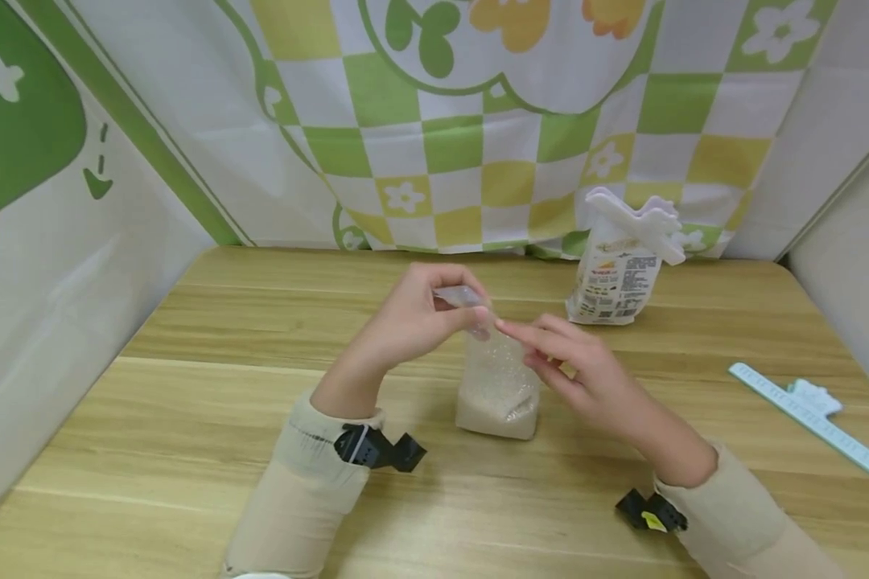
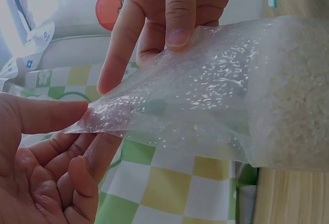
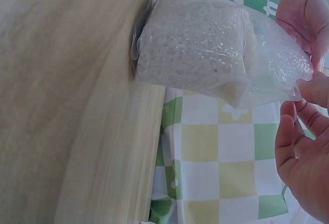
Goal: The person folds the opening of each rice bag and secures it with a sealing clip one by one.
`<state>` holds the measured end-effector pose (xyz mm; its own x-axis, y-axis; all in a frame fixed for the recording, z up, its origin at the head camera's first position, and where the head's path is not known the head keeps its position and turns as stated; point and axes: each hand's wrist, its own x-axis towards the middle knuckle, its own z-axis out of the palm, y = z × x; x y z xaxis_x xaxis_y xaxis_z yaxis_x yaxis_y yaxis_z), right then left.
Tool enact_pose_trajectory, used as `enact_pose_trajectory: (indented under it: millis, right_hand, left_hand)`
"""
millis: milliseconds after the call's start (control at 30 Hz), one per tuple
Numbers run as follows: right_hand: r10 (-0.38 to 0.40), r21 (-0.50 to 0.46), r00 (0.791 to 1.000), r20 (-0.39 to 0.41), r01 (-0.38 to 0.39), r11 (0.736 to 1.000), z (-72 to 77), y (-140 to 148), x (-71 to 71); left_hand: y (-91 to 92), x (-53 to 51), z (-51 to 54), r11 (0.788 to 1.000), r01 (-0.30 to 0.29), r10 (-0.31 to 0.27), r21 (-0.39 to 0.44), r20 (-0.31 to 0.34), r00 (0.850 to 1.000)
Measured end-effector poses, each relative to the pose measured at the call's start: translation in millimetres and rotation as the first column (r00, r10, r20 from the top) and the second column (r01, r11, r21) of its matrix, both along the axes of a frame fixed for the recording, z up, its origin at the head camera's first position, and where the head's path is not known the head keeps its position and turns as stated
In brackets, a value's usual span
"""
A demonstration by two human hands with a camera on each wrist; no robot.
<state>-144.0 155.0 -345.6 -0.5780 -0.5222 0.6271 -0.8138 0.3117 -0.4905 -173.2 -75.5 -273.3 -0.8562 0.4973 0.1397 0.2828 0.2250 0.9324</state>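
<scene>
A clear plastic bag of rice (image 1: pixel 498 394) stands on the wooden table, with grains filling its lower part. My left hand (image 1: pixel 434 310) pinches the gathered top of the bag between thumb and fingers, and the film narrows toward that grip in the left wrist view. Along the other side of the bag is my right hand (image 1: pixel 579 362). Its index finger reaches out nearly straight to the bag's neck, while its thumb (image 2: pixel 178 36) touches the bag's edge lower down. Those two fingertips are apart in the left wrist view.
A light blue bag clip (image 1: pixel 807 418) lies on the table at the right. Toward the back right stands a printed white bag (image 1: pixel 615 277) closed with a white clip (image 1: pixel 648 225). Behind the table (image 1: pixel 210 386) hangs a green and yellow checked cloth (image 1: pixel 449 145).
</scene>
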Motion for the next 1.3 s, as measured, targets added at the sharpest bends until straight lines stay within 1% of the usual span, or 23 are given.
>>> enact_pose_trajectory:
  millis: [67,167,233,300,333,400,467,500,533,567,633,700,767,800,833,867,900,967,1000,1033,1167,1233,1300]
  right_hand:
    - [0.006,0.005,1.0,0.0,-0.006,1.0,0.7,-0.2,-0.2]
    - [0.017,0.012,1.0,-0.005,-0.017,1.0,1.7,0.1,-0.4]
    - [0.022,0.015,1.0,-0.01,-0.022,1.0,2.0,0.5,-0.4]
    - [0.021,0.025,1.0,-0.022,-0.02,0.999,2.3,0.6,-0.3]
    - [0.019,0.032,0.999,-0.029,-0.018,0.999,2.4,0.6,-0.3]
    - [0.014,0.042,0.999,-0.043,-0.012,0.999,2.6,0.3,-0.2]
    - [0.007,0.054,0.998,-0.062,-0.004,0.999,2.5,0.1,-0.2]
    - [0.003,0.059,0.997,-0.072,0.002,0.998,2.5,0.1,-0.1]
    - [-0.001,0.063,0.997,-0.082,0.006,0.998,2.4,0.0,0.0]
    - [-0.005,0.067,0.996,-0.092,0.011,0.998,2.4,0.0,0.1]
    - [-0.015,0.079,0.994,-0.11,0.024,0.997,2.5,-0.1,0.6]
    - [-0.01,0.072,0.989,-0.149,0.021,0.997,2.5,-0.7,0.4]
    - [0.004,0.054,0.981,-0.193,0.006,0.999,2.4,-1.4,0.1]
    - [0.011,0.045,0.977,-0.212,-0.002,0.999,2.3,-1.8,0.1]
    - [0.02,0.035,0.972,-0.235,-0.012,0.999,2.2,-2.2,-0.1]
    - [0.026,0.025,0.966,-0.259,-0.021,0.999,2.0,-2.7,-0.4]
    - [0.027,0.025,0.963,-0.27,-0.021,0.999,2.1,-3.1,-0.3]
    - [0.021,0.033,0.959,-0.281,-0.012,0.999,2.4,-3.7,0.1]
    - [0.019,0.039,0.959,-0.283,-0.008,0.999,2.4,-4.0,0.2]
    - [0.015,0.048,0.96,-0.281,-0.001,0.999,2.6,-4.1,0.6]
    - [0.0,0.08,0.97,-0.241,0.02,0.997,2.7,-3.3,2.1]
    - [-0.004,0.093,0.975,-0.221,0.025,0.995,2.8,-2.5,2.9]
    - [-0.001,0.096,0.977,-0.213,0.022,0.995,3.0,-2.1,3.1]
  left_hand:
    - [-1.3,0.6,1.5,1.0,-0.001,0.001,0.008,-0.005,1.0]
    - [-2.8,0.5,2.5,1.0,-0.023,0.023,0.002,-0.064,0.998]
    - [-3.1,0.1,2.8,0.999,-0.044,0.043,-0.006,-0.109,0.993]
    - [-3.4,-0.1,2.8,0.995,-0.081,0.071,-0.056,-0.172,0.982]
    - [-3.5,0.5,3.1,0.992,-0.096,0.078,-0.083,-0.193,0.978]
    - [-4.0,2.8,4.2,0.981,-0.115,0.074,-0.156,-0.245,0.967]
    - [-4.0,6.9,6.2,0.966,-0.127,0.05,-0.225,-0.321,0.946]
    - [-3.8,9.4,7.3,0.96,-0.127,0.029,-0.248,-0.366,0.93]
    - [-3.0,12.3,8.6,0.957,-0.131,0.012,-0.261,-0.414,0.91]
    - [-1.9,15.3,9.9,0.955,-0.138,-0.001,-0.261,-0.469,0.883]
    - [1.4,22.0,13.1,0.963,-0.142,-0.017,-0.23,-0.576,0.817]
    - [5.9,27.1,15.2,0.978,-0.123,-0.027,-0.17,-0.684,0.729]
    - [10.6,30.6,16.4,0.986,-0.1,-0.041,-0.136,-0.767,0.641]
    - [12.6,31.5,16.1,0.986,-0.092,-0.056,-0.139,-0.796,0.603]
    - [14.4,31.5,15.3,0.986,-0.082,-0.074,-0.147,-0.817,0.572]
    - [16.0,30.6,13.9,0.984,-0.08,-0.09,-0.16,-0.831,0.549]
    - [16.8,29.7,12.5,0.98,-0.084,-0.106,-0.18,-0.832,0.544]
    - [17.2,27.5,9.5,0.97,-0.108,-0.122,-0.218,-0.822,0.556]
    - [16.7,26.1,8.3,0.965,-0.12,-0.125,-0.232,-0.815,0.566]
    - [16.2,24.5,7.3,0.962,-0.129,-0.125,-0.243,-0.806,0.579]
    - [12.5,20.4,4.9,0.937,-0.16,-0.14,-0.31,-0.755,0.64]
    - [11.3,18.1,3.5,0.927,-0.155,-0.154,-0.342,-0.723,0.674]
    - [10.4,15.7,2.1,0.922,-0.142,-0.16,-0.36,-0.689,0.707]
